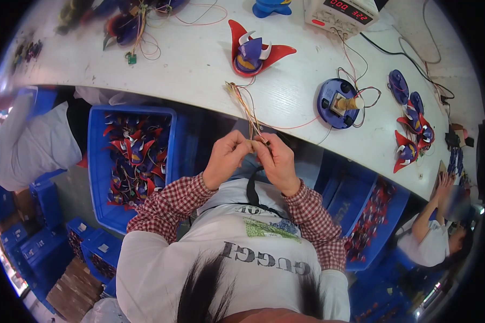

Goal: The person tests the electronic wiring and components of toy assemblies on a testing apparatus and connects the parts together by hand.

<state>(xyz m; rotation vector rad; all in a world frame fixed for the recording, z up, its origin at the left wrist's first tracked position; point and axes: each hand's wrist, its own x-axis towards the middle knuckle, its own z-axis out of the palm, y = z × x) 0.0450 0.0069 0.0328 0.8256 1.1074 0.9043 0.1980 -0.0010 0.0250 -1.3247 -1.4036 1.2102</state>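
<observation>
1. Dark hair [202,288] hangs over a white shirt [253,280] at bottom centre; red checked sleeves [161,202] cover the forearms.
2. Left hand [227,159], frame centre: thumb and fingers pinched together on thin wires [250,113].
3. Right hand [277,161], just beside it: fingertips also closed on the wires. Exact grip partly hidden by the fingers.
4. Wires, at frame centre, run up from both hands; loose ends lie over the near edge of the white table [183,70].
5. Horned purple toy [249,54] with red wings sits above them, top centre.
6. Round purple base [328,105] with a tan post, right of centre; wires attached.
7. Power supply [334,19], upper right, red digits lit.
8. Blue bin [93,161], left of centre, holds many similar toys.
9. Another person's hand [443,185] is raised at far right.
</observation>
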